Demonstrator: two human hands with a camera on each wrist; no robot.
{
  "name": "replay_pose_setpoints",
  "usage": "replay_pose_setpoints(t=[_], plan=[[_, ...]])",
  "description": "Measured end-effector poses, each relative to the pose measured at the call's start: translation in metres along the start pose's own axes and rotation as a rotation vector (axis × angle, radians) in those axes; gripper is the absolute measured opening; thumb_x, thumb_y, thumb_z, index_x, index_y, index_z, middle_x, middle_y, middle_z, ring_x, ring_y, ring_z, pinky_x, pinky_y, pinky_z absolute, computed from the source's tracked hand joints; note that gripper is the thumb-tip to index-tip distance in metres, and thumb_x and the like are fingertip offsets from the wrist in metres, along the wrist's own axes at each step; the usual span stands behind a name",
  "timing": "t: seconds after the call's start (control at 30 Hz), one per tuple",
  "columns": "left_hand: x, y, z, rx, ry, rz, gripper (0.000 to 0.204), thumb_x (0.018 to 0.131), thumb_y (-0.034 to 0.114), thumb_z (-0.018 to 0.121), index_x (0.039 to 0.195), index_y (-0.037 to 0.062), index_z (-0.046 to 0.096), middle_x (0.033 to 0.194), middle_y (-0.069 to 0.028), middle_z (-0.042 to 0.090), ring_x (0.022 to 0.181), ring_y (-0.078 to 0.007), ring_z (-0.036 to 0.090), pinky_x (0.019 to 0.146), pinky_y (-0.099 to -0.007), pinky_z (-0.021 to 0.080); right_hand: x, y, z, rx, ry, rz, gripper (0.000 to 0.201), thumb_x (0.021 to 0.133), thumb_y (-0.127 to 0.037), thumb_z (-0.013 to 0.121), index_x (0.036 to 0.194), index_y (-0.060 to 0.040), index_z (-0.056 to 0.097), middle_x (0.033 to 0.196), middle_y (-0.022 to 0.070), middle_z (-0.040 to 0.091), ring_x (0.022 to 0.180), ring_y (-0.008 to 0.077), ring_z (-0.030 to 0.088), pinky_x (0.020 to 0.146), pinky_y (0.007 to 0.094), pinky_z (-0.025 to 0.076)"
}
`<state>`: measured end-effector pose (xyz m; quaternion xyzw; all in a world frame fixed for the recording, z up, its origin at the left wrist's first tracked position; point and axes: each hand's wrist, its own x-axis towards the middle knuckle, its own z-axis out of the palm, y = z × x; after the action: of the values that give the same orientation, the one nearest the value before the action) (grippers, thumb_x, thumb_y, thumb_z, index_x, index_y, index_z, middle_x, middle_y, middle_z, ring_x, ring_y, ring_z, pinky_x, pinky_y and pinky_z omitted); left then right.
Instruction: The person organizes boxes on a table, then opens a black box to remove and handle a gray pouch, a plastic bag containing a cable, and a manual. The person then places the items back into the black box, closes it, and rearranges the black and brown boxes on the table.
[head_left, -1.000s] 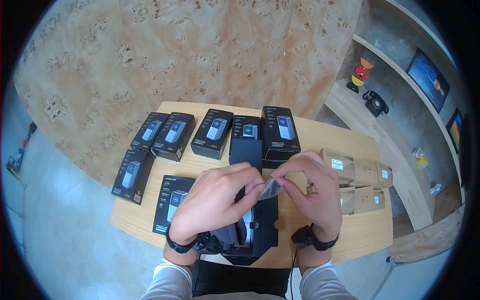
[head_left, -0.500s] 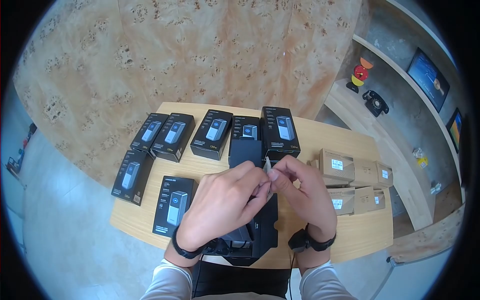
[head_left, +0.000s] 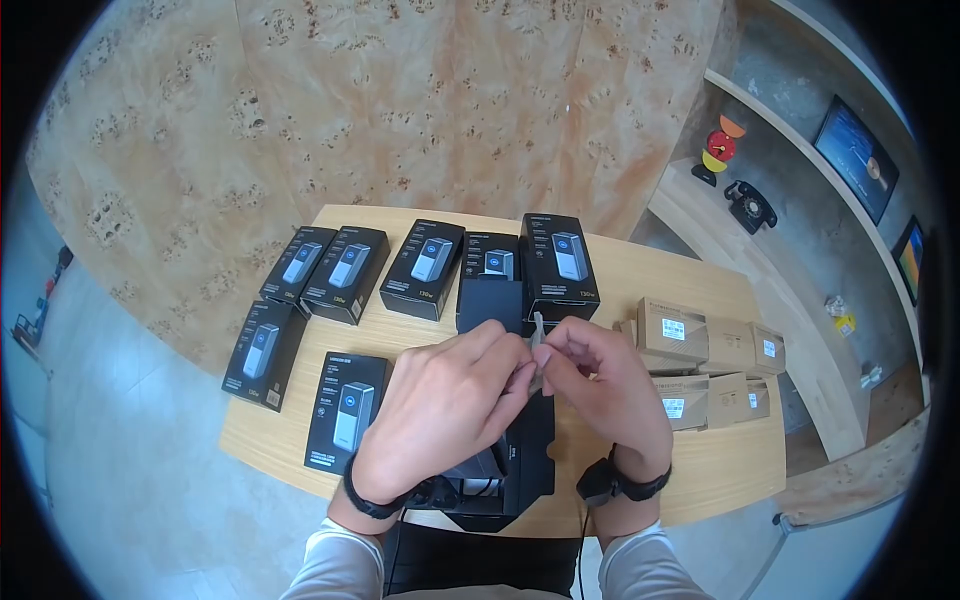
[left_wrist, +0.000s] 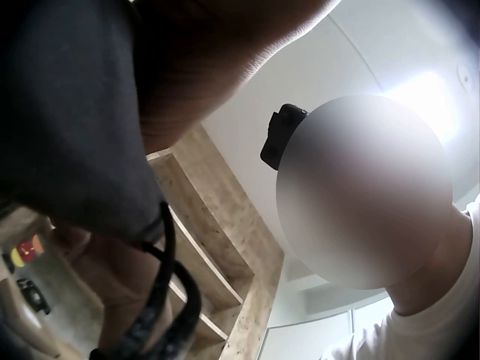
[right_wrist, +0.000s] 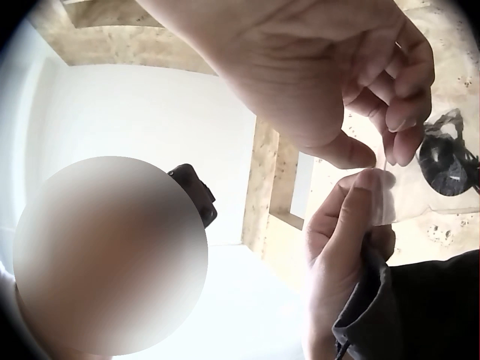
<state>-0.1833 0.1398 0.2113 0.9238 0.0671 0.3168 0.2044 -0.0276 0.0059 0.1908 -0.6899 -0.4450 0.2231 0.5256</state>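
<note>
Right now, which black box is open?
The black box below the left hand, at the table's near edge: its flaps are spread, while the rest look closed.

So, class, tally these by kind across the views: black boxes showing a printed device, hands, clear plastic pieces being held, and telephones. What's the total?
Printed black boxes: 7
Hands: 2 (left hand, right hand)
Clear plastic piece: 1
Telephone: 1
Total: 11
</note>
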Motion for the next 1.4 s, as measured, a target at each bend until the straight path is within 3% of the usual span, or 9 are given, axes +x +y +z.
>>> replay_pose_setpoints(t=[0.13, 0.3, 0.67, 0.93, 1.07, 1.17, 1.23, 1.4], plan=[[0.0, -0.002, 0.001, 0.01, -0.008, 0.024, 0.008, 0.088, 0.009, 0.077, 0.091, 0.0062, 0.07, 0.081, -0.0064, 0.067, 0.07, -0.0272, 0.072, 0.059, -0.0355, 0.053, 0.001, 0.003, -0.002, 0.076, -0.04, -0.032, 0.007, 0.099, -0.006, 0.07, 0.096, -0.0018, 0.066, 0.07, -0.001, 0.063, 0.063, 0.0025, 0.055, 0.058, 0.023, 0.043], [0.001, -0.001, -0.001, -0.076, -0.036, -0.071, 0.011, 0.086, 0.013, 0.075, 0.091, 0.0067, 0.068, 0.081, -0.0076, 0.069, 0.069, -0.0281, 0.072, 0.059, -0.0363, 0.053, -0.002, -0.003, 0.0, 0.087, -0.039, -0.097, 0.004, 0.098, -0.002, 0.069, 0.096, -0.0015, 0.065, 0.073, -0.0014, 0.064, 0.067, 0.0022, 0.057, 0.061, 0.0225, 0.045], [-0.001, -0.006, -0.007, -0.175, -0.074, -0.028, 0.011, 0.087, 0.014, 0.073, 0.088, 0.0055, 0.065, 0.075, -0.0095, 0.067, 0.063, -0.0309, 0.068, 0.058, -0.0373, 0.052, -0.007, -0.01, -0.004, 0.12, -0.154, -0.15, 0.005, 0.096, 0.0, 0.068, 0.1, -0.0006, 0.066, 0.079, 0.001, 0.066, 0.073, 0.0039, 0.06, 0.065, 0.0236, 0.047], [0.003, -0.003, 0.004, 0.009, 0.031, 0.001, 0.014, 0.083, 0.011, 0.075, 0.078, 0.006, 0.063, 0.069, -0.0075, 0.065, 0.062, -0.028, 0.067, 0.056, -0.0361, 0.051, -0.004, -0.012, 0.008, -0.099, 0.065, -0.148, 0.011, 0.084, -0.002, 0.075, 0.082, -0.0036, 0.064, 0.059, -0.0012, 0.056, 0.054, 0.0027, 0.052, 0.053, 0.0228, 0.041], [0.002, -0.006, 0.003, 0.037, 0.068, -0.055, 0.014, 0.082, 0.011, 0.076, 0.078, 0.0068, 0.063, 0.069, -0.0074, 0.066, 0.061, -0.0265, 0.069, 0.056, -0.0358, 0.052, -0.003, -0.013, 0.009, -0.136, 0.124, -0.182, 0.013, 0.081, -0.003, 0.076, 0.079, -0.0034, 0.063, 0.058, 0.0002, 0.055, 0.053, 0.0033, 0.052, 0.052, 0.0233, 0.041], [0.003, -0.008, 0.002, 0.085, 0.102, -0.112, 0.014, 0.083, 0.012, 0.076, 0.078, 0.0071, 0.064, 0.07, -0.0075, 0.066, 0.062, -0.0261, 0.069, 0.056, -0.0359, 0.052, -0.003, -0.013, 0.006, -0.187, 0.166, -0.175, 0.015, 0.08, -0.004, 0.077, 0.078, -0.0038, 0.062, 0.058, 0.0016, 0.056, 0.052, 0.0059, 0.053, 0.052, 0.0243, 0.042], [0.003, -0.009, 0.001, 0.12, 0.131, -0.134, 0.014, 0.084, 0.013, 0.076, 0.078, 0.0071, 0.064, 0.07, -0.0075, 0.066, 0.062, -0.026, 0.07, 0.057, -0.036, 0.053, -0.004, -0.018, 0.004, -0.314, 0.248, -0.139, 0.016, 0.078, -0.005, 0.077, 0.076, -0.0043, 0.061, 0.058, 0.0037, 0.058, 0.05, 0.012, 0.058, 0.051, 0.0267, 0.044], [0.003, -0.01, 0.001, 0.141, 0.07, -0.113, 0.016, 0.089, 0.016, 0.075, 0.081, 0.0066, 0.064, 0.072, -0.0073, 0.067, 0.065, -0.0266, 0.071, 0.057, -0.037, 0.052, -0.006, -0.019, 0.003, -0.404, 0.228, -0.149, 0.017, 0.079, -0.005, 0.078, 0.078, -0.005, 0.061, 0.062, 0.0061, 0.061, 0.054, 0.0213, 0.064, 0.055, 0.0325, 0.05]])
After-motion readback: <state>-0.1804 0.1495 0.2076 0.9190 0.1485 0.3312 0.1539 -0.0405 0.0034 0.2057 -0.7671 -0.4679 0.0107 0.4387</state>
